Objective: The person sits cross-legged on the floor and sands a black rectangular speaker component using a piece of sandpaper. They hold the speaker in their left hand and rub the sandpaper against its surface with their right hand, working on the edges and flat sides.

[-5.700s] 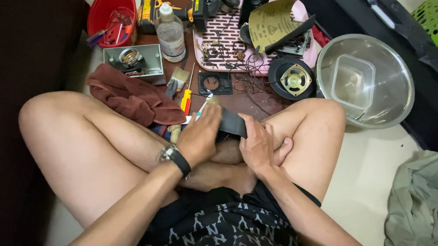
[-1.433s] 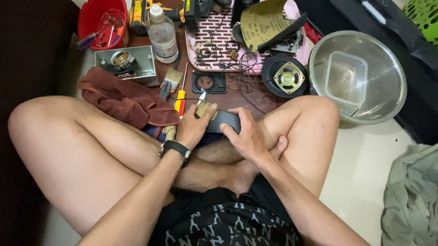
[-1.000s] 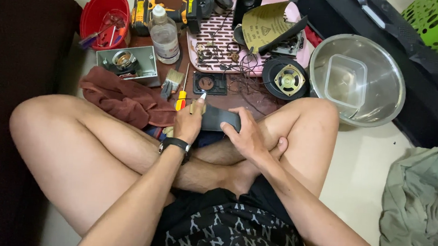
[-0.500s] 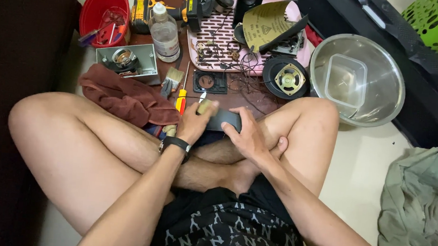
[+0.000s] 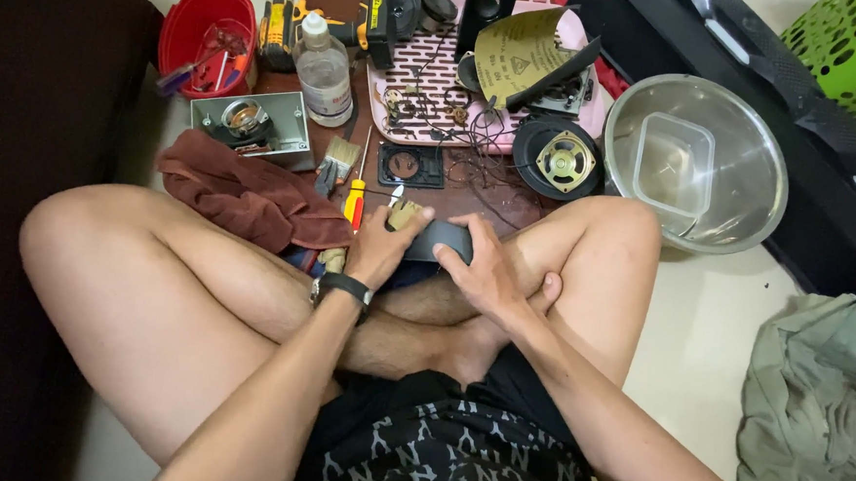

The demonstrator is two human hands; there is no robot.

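Observation:
I sit cross-legged on the floor. My left hand (image 5: pixel 381 249), with a black watch on its wrist, pinches a small tan piece (image 5: pixel 402 214) against the end of a dark flat part (image 5: pixel 440 239) that rests on my crossed legs. My right hand (image 5: pixel 490 273) lies over the right side of that dark part and holds it down. A red-and-yellow screwdriver (image 5: pixel 355 200) lies just left of my left hand.
A brown cloth (image 5: pixel 245 198), a paintbrush (image 5: pixel 334 163), a clear bottle (image 5: pixel 324 69), a red tub (image 5: pixel 205 34), a drill (image 5: pixel 293 19), a pink tray (image 5: pixel 436 85) with wires, a round speaker (image 5: pixel 561 160) and a steel bowl (image 5: pixel 743 189) holding a plastic box stand ahead. Grey fabric (image 5: pixel 815 407) lies right.
Both hands stay on the dark part; my left hand's fingers have shifted slightly at its end. The view has tilted a little.

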